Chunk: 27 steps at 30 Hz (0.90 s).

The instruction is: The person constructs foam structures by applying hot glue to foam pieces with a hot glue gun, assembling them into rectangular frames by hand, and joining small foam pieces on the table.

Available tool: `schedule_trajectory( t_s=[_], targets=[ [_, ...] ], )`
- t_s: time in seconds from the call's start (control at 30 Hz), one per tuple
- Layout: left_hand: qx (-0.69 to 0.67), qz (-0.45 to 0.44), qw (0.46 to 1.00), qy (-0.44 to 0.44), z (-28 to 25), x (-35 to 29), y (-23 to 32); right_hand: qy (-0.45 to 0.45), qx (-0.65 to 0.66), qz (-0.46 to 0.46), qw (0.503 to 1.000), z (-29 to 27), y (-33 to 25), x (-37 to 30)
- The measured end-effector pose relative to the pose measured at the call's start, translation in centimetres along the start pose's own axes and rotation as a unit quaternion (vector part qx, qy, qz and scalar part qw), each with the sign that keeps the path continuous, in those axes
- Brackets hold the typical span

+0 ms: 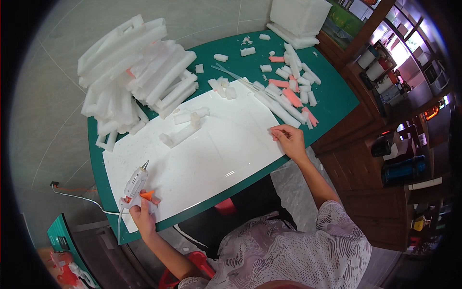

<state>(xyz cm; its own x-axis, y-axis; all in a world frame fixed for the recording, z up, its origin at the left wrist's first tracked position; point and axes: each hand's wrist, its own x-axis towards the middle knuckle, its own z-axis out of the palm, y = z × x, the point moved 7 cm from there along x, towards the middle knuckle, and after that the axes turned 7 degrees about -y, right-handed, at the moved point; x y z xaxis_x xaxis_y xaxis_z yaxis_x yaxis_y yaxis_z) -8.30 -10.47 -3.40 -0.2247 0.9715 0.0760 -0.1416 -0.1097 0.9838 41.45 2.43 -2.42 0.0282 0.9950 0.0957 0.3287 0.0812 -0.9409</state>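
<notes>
My left hand point(143, 216) is wrapped round a white hot glue gun point(135, 182) with an orange trigger and a metal nozzle pointing up and away. A clear glue stick and a white cord trail from its rear. At the right edge of a white board point(231, 144), my right hand point(291, 140) has its fingertips pinched together; whatever they hold, if anything, is too small to make out. Between the hands, on the board's far half, lies a joined white foam piece point(182, 136) with raised ends. Another foam strip point(191, 115) lies just behind it.
A tall heap of white foam frames point(139, 67) stands at the back left. Loose white and pink foam pieces point(291, 97) and thin clear glue sticks point(226, 72) lie on the green table point(332, 103). White foam blocks point(298, 21) stand at the far right corner.
</notes>
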Motion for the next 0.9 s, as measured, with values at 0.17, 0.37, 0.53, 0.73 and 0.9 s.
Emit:
schedule_trajectory(
  t_s=[0.17, 0.37, 0.53, 0.73, 0.9],
  targets=[
    [0.020, -0.014, 0.999, -0.031, -0.7, 0.0, -0.6, -0.021, -0.078, -0.058, 0.995, -0.1, -1.6, 0.0],
    [-0.006, -0.003, 1.000, -0.010, -0.1, 0.0, 0.0, -0.018, -0.083, -0.041, 0.995, 0.1, -2.1, 0.0],
    [-0.009, -0.005, 1.000, -0.020, -0.1, 0.0, 0.0, -0.021, -0.051, -0.023, 0.998, 0.2, -1.7, 0.1],
    [-0.002, -0.008, 1.000, -0.010, -0.1, 0.0, 0.0, -0.011, -0.034, -0.038, 0.999, 0.0, -0.7, 0.2],
    [-0.001, -0.007, 1.000, -0.010, 0.0, 0.0, 0.0, -0.017, -0.017, -0.047, 0.999, 0.0, -0.3, 0.2]
  ],
)
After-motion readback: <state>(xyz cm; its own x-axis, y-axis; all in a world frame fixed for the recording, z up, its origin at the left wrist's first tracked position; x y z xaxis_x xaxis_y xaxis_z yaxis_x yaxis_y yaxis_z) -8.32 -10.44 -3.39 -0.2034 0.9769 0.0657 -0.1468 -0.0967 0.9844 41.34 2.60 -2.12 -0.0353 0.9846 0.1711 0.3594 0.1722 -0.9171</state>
